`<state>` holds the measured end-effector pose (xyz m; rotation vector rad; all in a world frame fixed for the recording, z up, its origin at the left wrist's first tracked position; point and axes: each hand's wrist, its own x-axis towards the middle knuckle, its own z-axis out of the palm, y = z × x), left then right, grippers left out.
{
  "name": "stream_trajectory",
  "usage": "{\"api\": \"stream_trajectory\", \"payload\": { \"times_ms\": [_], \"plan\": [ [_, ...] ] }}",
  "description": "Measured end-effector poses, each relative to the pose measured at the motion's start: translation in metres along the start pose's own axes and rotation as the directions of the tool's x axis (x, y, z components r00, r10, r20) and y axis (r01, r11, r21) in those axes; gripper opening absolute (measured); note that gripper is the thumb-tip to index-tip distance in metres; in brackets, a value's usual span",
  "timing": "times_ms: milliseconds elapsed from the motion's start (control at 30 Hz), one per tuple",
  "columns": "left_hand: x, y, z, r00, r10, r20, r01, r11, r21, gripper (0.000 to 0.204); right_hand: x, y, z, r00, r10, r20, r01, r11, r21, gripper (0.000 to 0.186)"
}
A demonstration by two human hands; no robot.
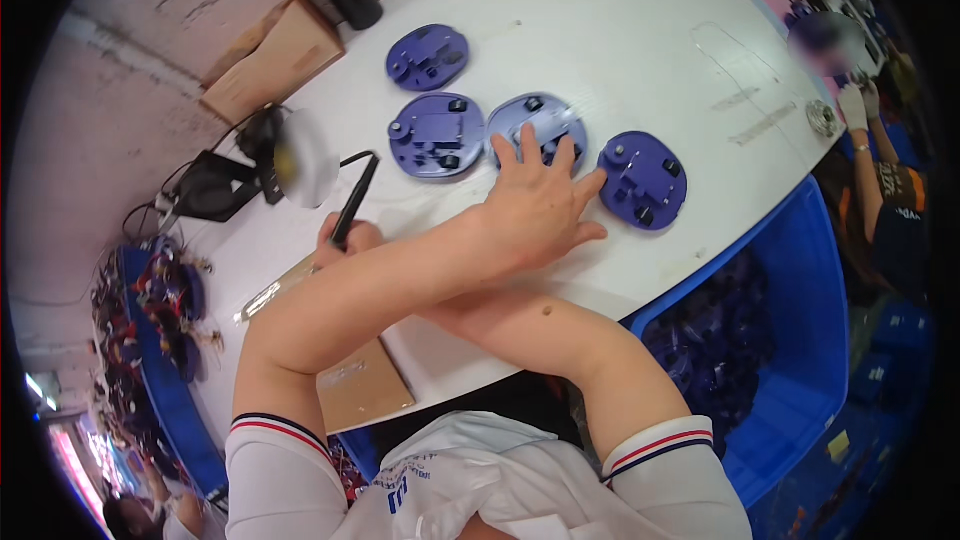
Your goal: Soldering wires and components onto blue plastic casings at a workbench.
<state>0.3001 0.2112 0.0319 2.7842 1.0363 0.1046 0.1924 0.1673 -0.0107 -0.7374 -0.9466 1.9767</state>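
Note:
My forearms cross, the left one over the right. My left hand [540,202] is open, its fingers spread and their tips over the near part of a purple rounded plastic shell [556,114]; whether they press on it I cannot tell. My right hand [348,238] is closed around a black pen-shaped tool [357,198] with a thin bent black end at its top. More purple shells with small black parts lie close by: one [436,136] just left of my left hand, one [428,57] behind that, and one [643,181] to the right.
A blue bin [815,310] of dark purple parts stands at the table's right edge. Flat cardboard [365,385] lies under my arms. At the left are a black device [215,185], a blue tray [165,370] of wired parts and a cardboard box [275,55]. Another person's gloved hands [855,105] show far right.

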Motion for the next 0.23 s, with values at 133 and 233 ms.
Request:
{"api": "stream_trajectory", "payload": {
  "times_ms": [133, 233],
  "plan": [
    [0.013, -0.031, -0.052, 0.992, -0.042, -0.123, 0.005, 0.958, -0.287, 0.038, 0.002, -0.002, -0.003, 0.992, 0.117, 0.053, -0.115, 0.992, -0.049, 0.015],
    [0.063, -0.077, -0.056, 0.79, -0.507, -0.345, 0.564, 0.822, 0.084, 0.064, 0.026, 0.054, -0.007, 0.991, -0.104, 0.087, 0.113, 0.988, -0.104, 0.032]
  ]
}}
